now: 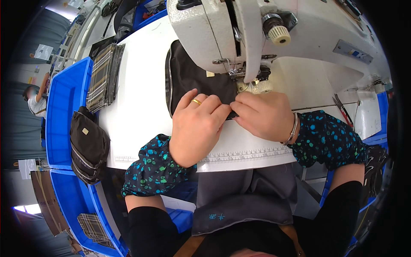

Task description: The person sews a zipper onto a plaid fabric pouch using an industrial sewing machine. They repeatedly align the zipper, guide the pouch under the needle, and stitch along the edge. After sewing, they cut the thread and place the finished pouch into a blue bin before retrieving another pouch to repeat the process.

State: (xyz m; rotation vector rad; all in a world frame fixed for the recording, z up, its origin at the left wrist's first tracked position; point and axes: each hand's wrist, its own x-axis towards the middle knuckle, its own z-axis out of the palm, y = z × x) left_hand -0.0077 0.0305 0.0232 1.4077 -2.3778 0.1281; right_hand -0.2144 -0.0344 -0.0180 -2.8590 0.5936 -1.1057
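A dark brown fabric piece with a zipper along its left edge (192,68) lies flat on the white sewing table, partly under the head of a white sewing machine (209,36). My left hand (199,122), with a ring on one finger, presses on its near part, fingers closed on the cloth. My right hand (265,113) pinches the fabric's near right edge just in front of the presser foot (240,76). The fingertips of both hands almost meet there. The edge between them is mostly hidden by my fingers.
A stack of plaid fabric pieces (105,77) lies at the table's left, above a dark pouch (89,145). Blue bins (68,115) stand along the left side. Scissors (342,110) rest at the right. A printed ruler (244,156) runs along the front edge. Another person (37,100) is far left.
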